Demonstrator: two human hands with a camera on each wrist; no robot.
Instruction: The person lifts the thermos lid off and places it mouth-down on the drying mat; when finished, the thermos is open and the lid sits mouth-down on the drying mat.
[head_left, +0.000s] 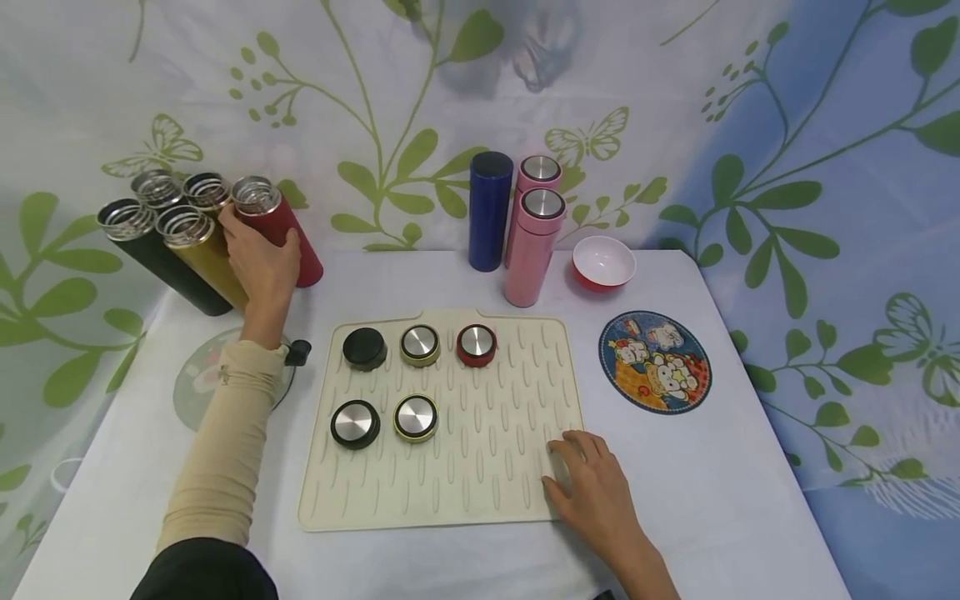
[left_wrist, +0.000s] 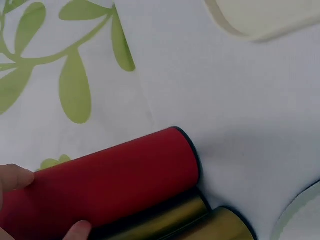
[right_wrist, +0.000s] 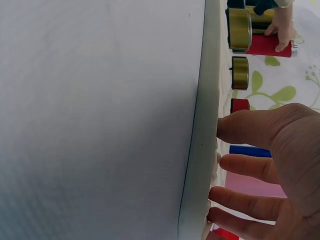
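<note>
A side grip among close neighbours

My left hand held the red bottle at the back left of the surface, thumb on one side, fingers on the other, high on the body. That seemed to me the right place: gripping the sides left the uncapped mouth free. I judged the wall smooth, so I wanted even pressure from both sides, not a hard push from the thumb alone. Whether the base bore weight or hung just above the surface, I could not tell.

The finger side needed most care. The front gold bottle stood close beside the red one, the green bottle beyond it, and a knuckle pushed outward could have tipped them. Any lift, I reckoned, was best made straight up, then away from the gold.

My right hand held nothing; its fingers, spread and slightly bent, rested at the right edge of the mat. A light touch there would help steady it under the red lid, which sat in the back row.
</note>
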